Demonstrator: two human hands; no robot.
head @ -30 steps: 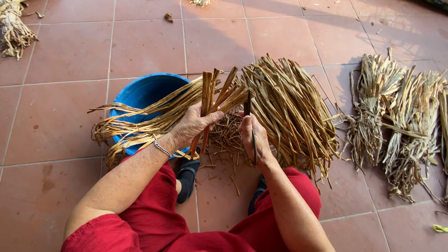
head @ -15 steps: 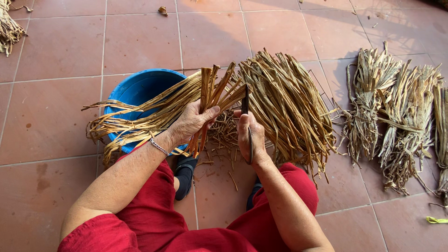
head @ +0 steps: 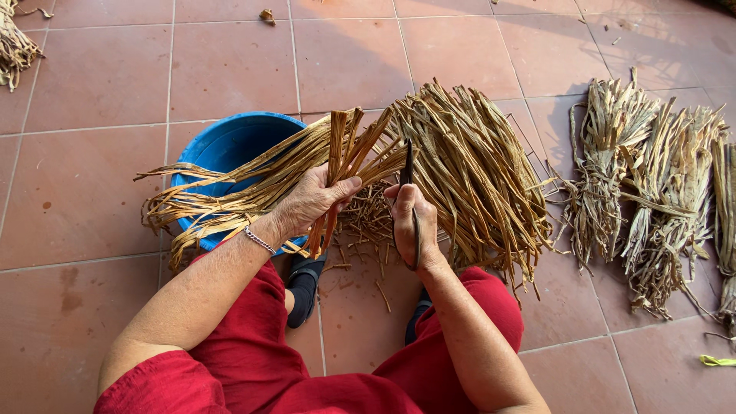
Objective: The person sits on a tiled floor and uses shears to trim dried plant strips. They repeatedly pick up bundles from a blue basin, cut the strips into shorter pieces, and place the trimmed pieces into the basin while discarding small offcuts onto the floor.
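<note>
Floor: terracotta tiles.
On it: blue tub, dried leaf pile, tied bundles, cut scraps.

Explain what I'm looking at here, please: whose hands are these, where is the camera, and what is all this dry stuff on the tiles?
There is no machine: a seated person in red clothes works with bare hands, and the single camera sits on their head, looking down. The left hand grips a few flat dried plant strips, held upright. The right hand holds a thin dark blade-like tool against the fibres. A blue basin stands on the tiled floor, with long strips draped over its rim. A large heap of dried strips lies in front, tied bundles to the right, and short trimmings between the feet.
</note>
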